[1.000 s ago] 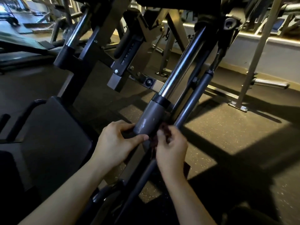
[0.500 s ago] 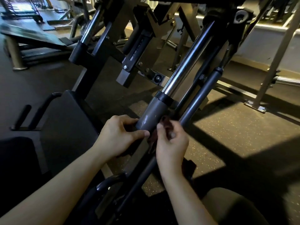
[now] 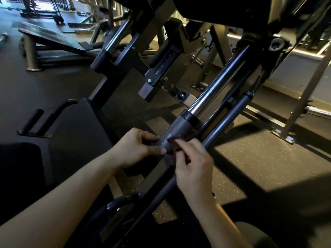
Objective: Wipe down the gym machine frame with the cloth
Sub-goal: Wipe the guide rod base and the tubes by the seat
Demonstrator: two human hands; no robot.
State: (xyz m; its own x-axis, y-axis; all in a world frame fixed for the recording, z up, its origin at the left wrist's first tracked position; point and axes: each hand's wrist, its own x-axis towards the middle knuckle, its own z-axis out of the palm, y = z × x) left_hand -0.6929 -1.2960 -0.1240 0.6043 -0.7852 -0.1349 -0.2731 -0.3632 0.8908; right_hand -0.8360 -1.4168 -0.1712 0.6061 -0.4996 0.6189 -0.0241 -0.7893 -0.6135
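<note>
Two hands are meeting at the lower end of a grey sleeve (image 3: pixel 179 127) on the frame (image 3: pixel 116 68). The left hand (image 3: pixel 138 149) is curling its fingers around the sleeve from the left, with the thumb reaching across the front toward the other hand. The right hand (image 3: pixel 193 167) is pinching a dark reddish cloth (image 3: pixel 176 151) between thumb and fingertips and pressing it against the sleeve, just beside the left thumb. Only a small bunched part of the cloth is showing; the fingers are hiding the rest.

The sleeve's long axis is slanting from low and near the person up and away to the right. A chrome rod (image 3: pixel 220 81) is running out of its top through a black collar (image 3: pixel 189 117) along the same line, pointing toward the dark machine parts overhead. A dark tube (image 3: pixel 227 120) is lying parallel just to the right, passing under the right hand.

To the left, a black pad (image 3: pixel 78 126) is sitting with two handles (image 3: pixel 33 120) sticking up at its side. The speckled floor (image 3: pixel 250 167) is catching a patch of light on the right, and a bench (image 3: pixel 52 38) is standing well apart at the far left.
</note>
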